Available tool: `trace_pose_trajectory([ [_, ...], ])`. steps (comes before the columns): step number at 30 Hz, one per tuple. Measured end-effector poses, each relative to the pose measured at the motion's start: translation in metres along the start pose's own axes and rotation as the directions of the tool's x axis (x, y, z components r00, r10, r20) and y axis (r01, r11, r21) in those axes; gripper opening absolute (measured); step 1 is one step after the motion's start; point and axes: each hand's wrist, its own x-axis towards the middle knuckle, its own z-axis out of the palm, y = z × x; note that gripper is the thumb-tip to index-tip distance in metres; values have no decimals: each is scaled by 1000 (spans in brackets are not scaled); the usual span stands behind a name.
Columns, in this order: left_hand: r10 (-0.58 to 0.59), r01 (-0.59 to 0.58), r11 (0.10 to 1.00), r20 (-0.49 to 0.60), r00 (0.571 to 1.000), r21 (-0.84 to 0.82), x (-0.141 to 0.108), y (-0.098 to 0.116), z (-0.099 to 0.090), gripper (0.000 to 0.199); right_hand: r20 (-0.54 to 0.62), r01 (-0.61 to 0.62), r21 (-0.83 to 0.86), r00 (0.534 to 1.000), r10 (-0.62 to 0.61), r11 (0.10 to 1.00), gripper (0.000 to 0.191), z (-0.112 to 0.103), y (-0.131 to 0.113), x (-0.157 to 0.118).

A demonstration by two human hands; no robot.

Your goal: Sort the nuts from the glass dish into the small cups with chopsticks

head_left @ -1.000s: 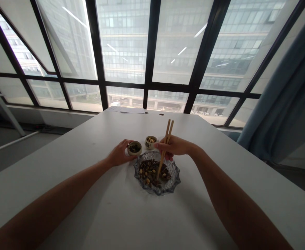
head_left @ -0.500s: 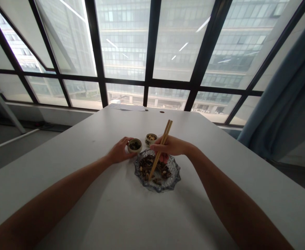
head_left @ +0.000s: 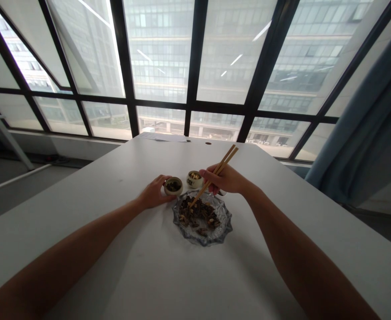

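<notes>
My left hand is closed around the side of a small round cup, which tilts toward me and holds dark, leafy-looking bits. My right hand grips a pair of wooden chopsticks. Their tips touch dark brown dried pieces, mixed with some pale ones, in a clear scalloped glass dish. Just behind the dish stands a second small cup with dark lettering and pale, nut-like pieces inside. Something white-rimmed shows beneath my right hand, mostly hidden by it.
The white table stretches toward large black-framed windows. Papers lie at its far edge, near a small brown disc-like spot. A blue curtain hangs at the right, and a white-legged table stands at the left.
My right hand has shifted right and up, and the chopsticks lean over more. Their tips have moved from the dish's front part to its back left. My left hand stays on the cup.
</notes>
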Motion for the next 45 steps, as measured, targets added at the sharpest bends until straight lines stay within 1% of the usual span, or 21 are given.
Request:
trace_pose_trajectory([
  [4,7,-7,1000,-7,1000,4,0,0,0,62,-15,4,-32,1000,-5,999,54,-2,1,0],
  [7,13,-13,1000,-8,1000,6,0,0,0,63,-12,3,-24,1000,-4,1000,54,-2,1,1],
  [13,9,-9,1000,-2,1000,15,0,-2,0,63,75,9,-18,997,-7,1000,49,3,1,3],
  [16,6,-6,1000,2,1000,15,1,-1,-1,63,101,18,-12,995,-16,1000,48,5,0,3],
  [22,16,-16,1000,-21,1000,8,1,1,-1,61,76,10,65,997,-15,998,52,2,6,4],
  [24,17,-17,1000,-23,1000,11,1,1,-1,62,36,15,139,999,-20,990,55,-3,12,7],
  [25,18,-18,1000,-23,1000,13,0,1,-1,62,-7,19,195,1000,-18,981,56,-7,16,9],
  [27,15,-15,1000,-15,1000,17,0,0,-1,62,-144,32,343,989,19,939,57,-15,26,15],
  [28,13,-12,1000,-10,1000,17,0,-1,0,63,-228,43,421,972,60,906,57,-19,31,18],
  [29,9,-9,1000,-6,1000,17,0,-2,0,63,-281,44,482,954,107,875,55,-24,35,20],
  [30,5,-5,1000,-2,1000,17,0,-2,0,64,-312,42,527,939,148,849,54,-28,39,22],
  [32,2,-2,1000,-2,1000,14,0,-4,1,65,-337,26,581,917,212,814,51,-34,46,25],
  [34,5,-4,1000,-8,1000,10,0,-4,2,64,-356,15,596,901,247,803,50,-38,50,26],
  [36,7,-7,1000,-15,1000,5,0,-5,2,63,-409,30,562,879,246,827,53,-37,53,26],
  [37,5,-5,1000,-17,1000,4,0,-5,2,63,-454,52,514,863,220,856,55,-36,54,26],
  [39,-3,3,1000,-16,1000,5,0,-4,2,63,-544,100,376,829,132,921,60,-31,57,26],
  [40,-5,5,1000,-14,1000,6,0,-4,2,64,-569,114,308,818,86,945,63,-28,58,26],
  [42,-4,4,1000,-14,1000,7,0,-3,2,65,-564,120,202,826,15,972,68,-22,61,27],
  [44,0,0,1000,-14,1000,3,0,-3,1,65,-539,116,140,842,-23,983,71,-19,62,28],
  [45,0,0,1000,-15,1000,1,0,-3,1,64,-539,120,117,841,-38,986,73,-19,61,28],
])
